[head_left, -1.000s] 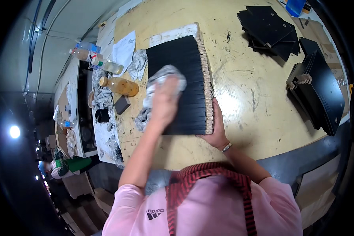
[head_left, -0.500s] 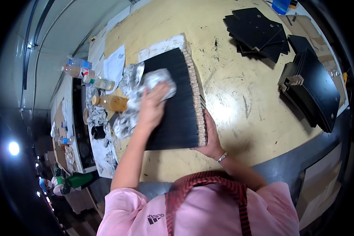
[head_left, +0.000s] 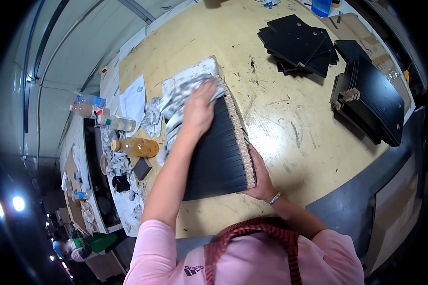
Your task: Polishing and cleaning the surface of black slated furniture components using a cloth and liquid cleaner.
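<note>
Since the black stack [head_left: 216,152] might shift, my spread right hand [head_left: 260,176] is bracing its near corner while my left hand [head_left: 199,111] is gripping a rag [head_left: 179,99] atop

Free tabletop [head_left: 295,118] btwn stack [head_left: 216,154] & panels [head_left: 380,102]; L obstructed, bottles [head_left: 137,147], rag [head_left: 152,118]

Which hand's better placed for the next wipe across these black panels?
Probably the left hand: it's on the mottled cloth at the far end of the black panels, while the right hand braces their near right corner.
</note>
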`<action>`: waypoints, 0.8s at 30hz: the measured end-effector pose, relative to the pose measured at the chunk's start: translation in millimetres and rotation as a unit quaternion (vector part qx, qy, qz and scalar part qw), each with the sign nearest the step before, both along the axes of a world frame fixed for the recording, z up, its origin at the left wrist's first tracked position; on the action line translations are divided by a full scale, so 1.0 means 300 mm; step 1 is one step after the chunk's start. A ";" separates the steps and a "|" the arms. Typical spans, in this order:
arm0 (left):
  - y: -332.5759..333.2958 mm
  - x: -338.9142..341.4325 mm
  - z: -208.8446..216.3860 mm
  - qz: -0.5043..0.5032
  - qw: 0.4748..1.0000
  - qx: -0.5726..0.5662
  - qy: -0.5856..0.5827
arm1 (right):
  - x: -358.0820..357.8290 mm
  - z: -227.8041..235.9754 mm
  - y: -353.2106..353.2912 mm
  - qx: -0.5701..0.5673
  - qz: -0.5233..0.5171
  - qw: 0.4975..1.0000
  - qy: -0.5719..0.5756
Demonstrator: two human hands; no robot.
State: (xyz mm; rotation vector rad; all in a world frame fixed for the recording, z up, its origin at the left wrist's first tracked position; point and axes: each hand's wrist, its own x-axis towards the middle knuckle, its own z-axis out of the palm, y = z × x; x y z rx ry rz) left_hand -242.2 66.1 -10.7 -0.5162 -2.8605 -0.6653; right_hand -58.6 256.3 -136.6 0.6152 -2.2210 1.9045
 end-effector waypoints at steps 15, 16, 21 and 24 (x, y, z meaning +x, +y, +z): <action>-0.020 -0.059 -0.012 -0.063 0.997 0.013 -0.034 | -0.001 -0.018 0.023 0.014 -0.004 1.000 -0.012; -0.055 -0.049 -0.007 -0.039 0.997 0.033 -0.056 | 0.001 -0.021 0.020 0.012 -0.002 1.000 -0.013; -0.063 -0.122 -0.036 0.043 0.996 0.073 0.016 | 0.003 -0.018 0.008 0.022 -0.006 1.000 0.002; -0.050 -0.211 0.008 0.074 0.987 0.127 -0.068 | 0.002 -0.019 0.006 0.025 -0.009 1.000 0.006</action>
